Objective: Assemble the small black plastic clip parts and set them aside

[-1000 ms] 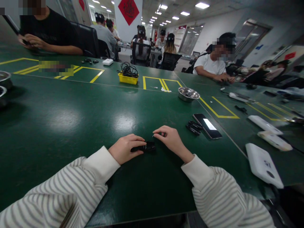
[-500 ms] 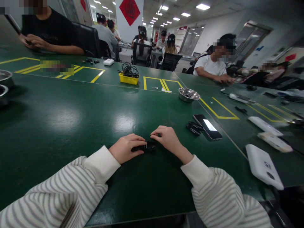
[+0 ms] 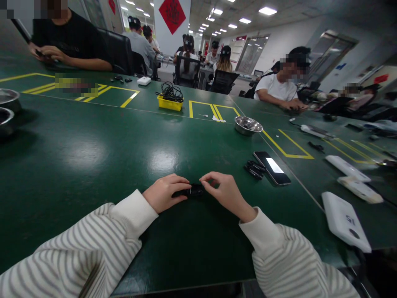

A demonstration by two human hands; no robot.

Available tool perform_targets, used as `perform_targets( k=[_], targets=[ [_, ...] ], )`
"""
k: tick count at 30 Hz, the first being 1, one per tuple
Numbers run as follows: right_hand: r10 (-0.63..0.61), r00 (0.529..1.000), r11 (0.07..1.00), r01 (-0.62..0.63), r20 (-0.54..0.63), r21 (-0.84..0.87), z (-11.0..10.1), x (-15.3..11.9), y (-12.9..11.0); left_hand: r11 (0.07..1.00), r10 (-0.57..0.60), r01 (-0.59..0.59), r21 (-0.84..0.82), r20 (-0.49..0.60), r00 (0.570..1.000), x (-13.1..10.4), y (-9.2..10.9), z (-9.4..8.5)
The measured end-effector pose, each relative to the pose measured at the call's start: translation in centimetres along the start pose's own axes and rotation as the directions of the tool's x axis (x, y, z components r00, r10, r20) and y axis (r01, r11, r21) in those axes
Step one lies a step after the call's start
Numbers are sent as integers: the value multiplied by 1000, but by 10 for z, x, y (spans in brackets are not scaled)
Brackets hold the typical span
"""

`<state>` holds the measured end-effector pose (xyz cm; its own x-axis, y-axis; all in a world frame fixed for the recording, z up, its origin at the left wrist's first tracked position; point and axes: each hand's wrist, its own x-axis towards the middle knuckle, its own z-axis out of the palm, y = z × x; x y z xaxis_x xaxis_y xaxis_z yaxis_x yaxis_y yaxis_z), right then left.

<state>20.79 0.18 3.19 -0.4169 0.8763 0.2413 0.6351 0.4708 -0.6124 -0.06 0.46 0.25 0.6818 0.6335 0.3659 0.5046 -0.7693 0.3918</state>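
In the head view, a small black object (image 3: 196, 190), perhaps a bundled cable, lies low over the green table at the middle. My left hand (image 3: 165, 192) grips its left end between thumb and fingers. At the other end, the thumb and forefinger of my right hand (image 3: 223, 191) are pinched together. Whether those fingertips hold part of the bundle, or only touch it, is too small and dark to make out. To the right lie black bundled cables (image 3: 255, 169), beside a phone (image 3: 273, 167) with a lit white patch on its screen.
Beyond my hands stand a metal bowl (image 3: 248, 125) and a yellow box of black cables (image 3: 170, 102). White power banks (image 3: 345, 221) lie on the right. More metal bowls (image 3: 9, 99) sit at the left edge. Co-workers sit across the green table (image 3: 124, 136).
My right hand has shifted slightly down and to the right, its fingertips still by the black object's right end. My left hand keeps its grip. The view has tilted slightly.
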Motion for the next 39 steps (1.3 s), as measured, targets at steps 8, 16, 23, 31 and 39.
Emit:
perform_targets(
  k=[8, 16, 23, 31, 39],
  targets=[
    [-23, 995, 998, 17, 93, 64, 15, -1, -3, 999, 22, -21, 43, -7, 1000, 0, -1, 2],
    [-52, 997, 998, 50, 53, 46, 19, 0, -3, 997, 33, -31, 70, -25, 999, 0, 0, 2],
    [-2, 1000, 997, 3, 4, -76, 20, -1, -12, 995, 40, -38, 88, -21, 999, -1, 0, 1],
    [-37, 999, 988, 41, 34, -147, 17, -6, -14, 995, 22, -19, 99, -30, 999, 0, -1, 1],
    [-95, 995, 983, 101, 43, -152, 17, -9, -2, 995, 51, -45, 91, -64, 997, 3, -3, 2]
  ],
)
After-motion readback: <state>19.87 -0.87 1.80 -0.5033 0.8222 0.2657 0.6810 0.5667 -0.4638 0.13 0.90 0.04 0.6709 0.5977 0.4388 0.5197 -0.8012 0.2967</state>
